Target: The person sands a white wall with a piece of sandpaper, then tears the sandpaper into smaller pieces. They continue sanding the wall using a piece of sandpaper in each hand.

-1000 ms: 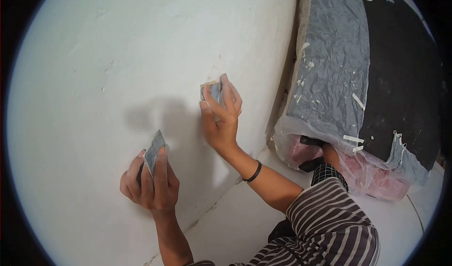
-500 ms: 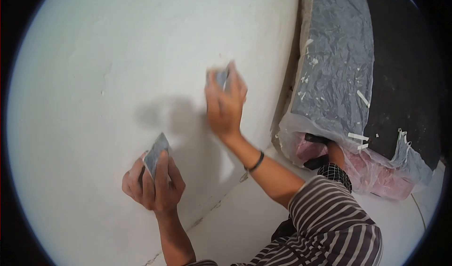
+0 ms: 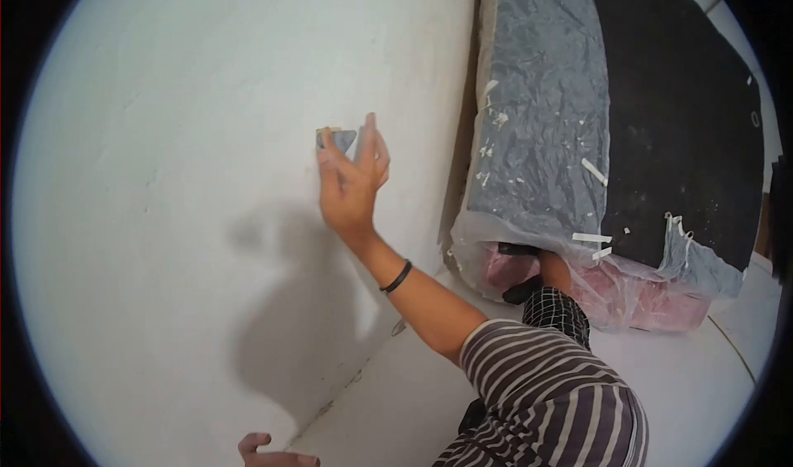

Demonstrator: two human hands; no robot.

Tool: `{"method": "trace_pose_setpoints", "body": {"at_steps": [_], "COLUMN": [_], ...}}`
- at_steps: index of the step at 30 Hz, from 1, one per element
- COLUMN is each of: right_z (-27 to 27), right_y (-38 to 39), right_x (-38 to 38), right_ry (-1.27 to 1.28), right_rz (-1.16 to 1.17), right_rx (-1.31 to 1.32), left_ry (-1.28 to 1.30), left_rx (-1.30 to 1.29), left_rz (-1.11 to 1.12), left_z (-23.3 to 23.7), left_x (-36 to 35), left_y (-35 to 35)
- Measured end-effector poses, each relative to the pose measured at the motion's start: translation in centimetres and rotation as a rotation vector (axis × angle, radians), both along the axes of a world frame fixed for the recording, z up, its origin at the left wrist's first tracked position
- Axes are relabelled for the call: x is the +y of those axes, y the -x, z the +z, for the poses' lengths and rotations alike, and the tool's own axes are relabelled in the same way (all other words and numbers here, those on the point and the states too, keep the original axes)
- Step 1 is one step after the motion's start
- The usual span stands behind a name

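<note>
Wall [image 3: 206, 70] backs the grey piece [image 3: 344, 140], which lies at the upper end of my right hand [image 3: 351, 190], pinched there. Its long axis I cannot make out past my grip. My left hand [image 3: 274, 460], the farther one, sits well below, mostly out of view, partly curled; whether it holds anything, I cannot tell.
</note>
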State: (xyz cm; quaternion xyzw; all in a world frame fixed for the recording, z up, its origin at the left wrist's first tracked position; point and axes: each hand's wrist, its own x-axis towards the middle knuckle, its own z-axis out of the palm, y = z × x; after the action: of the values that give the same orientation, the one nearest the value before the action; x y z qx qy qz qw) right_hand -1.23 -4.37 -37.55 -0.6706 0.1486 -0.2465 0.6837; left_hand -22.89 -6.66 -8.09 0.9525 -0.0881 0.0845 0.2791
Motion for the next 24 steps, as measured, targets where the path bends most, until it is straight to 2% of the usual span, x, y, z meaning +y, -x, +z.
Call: {"method": "trace_pose_setpoints", "body": {"at_steps": [1, 2, 4, 7, 8, 12, 15, 16, 18, 20, 23, 24], "right_z": [0.0, 0.0, 0.5, 0.0, 0.2, 0.2, 0.3, -0.4, -0.1, -0.2, 1.4, 0.8], "right_y": [0.5, 2.1, 5.0, 2.8, 1.5, 3.1, 4.2, 3.0, 1.4, 2.1, 6.3, 5.3], "right_x": [0.6, 1.5, 1.8, 0.2, -0.4, 1.8, 0.7, 0.2, -0.3, 1.2, 2.0, 1.5], "right_ry": [0.014, 0.025, 0.012, 0.131, 0.072, 0.049, 0.127, 0.159, 0.061, 0.027, 0.054, 0.126], "right_rz": [0.036, 0.070, 0.207, 0.094, 0.091, 0.104, 0.184, 0.125, 0.081, 0.065, 0.217, 0.154], "right_rx": [-0.019, -0.041, -0.086, -0.090, -0.007, -0.050, -0.120, -0.095, -0.006, 0.024, -0.050, -0.060], "left_ry": [-0.009, 0.003, 0.017, 0.027, 0.027, -0.100, 0.075, 0.038, -0.042, -0.177, -0.390, -0.610], "left_rx": [0.013, 0.148, 0.168, 0.223, 0.243, 0.240, 0.220, 0.242, 0.281, 0.204, 0.087, -0.073], "left_rz": [-0.054, 0.024, -0.006, -0.034, -0.038, -0.012, -0.119, -0.067, 0.044, 0.027, -0.006, 0.046], "left_z": [0.4, 1.4, 1.9, 2.4, 2.6, 2.6, 2.0, 2.2, 2.7, 1.9, -0.7, -1.9], "left_x": [0.1, -0.4, -0.9, -1.3, -1.4, -1.2, 0.4, 0.2, -1.2, 0.8, 5.2, 5.2], "left_y": [0.1, 0.4, -0.1, -0.7, -0.8, -0.8, -0.3, 0.0, -0.3, -0.4, -1.1, -1.8]}}
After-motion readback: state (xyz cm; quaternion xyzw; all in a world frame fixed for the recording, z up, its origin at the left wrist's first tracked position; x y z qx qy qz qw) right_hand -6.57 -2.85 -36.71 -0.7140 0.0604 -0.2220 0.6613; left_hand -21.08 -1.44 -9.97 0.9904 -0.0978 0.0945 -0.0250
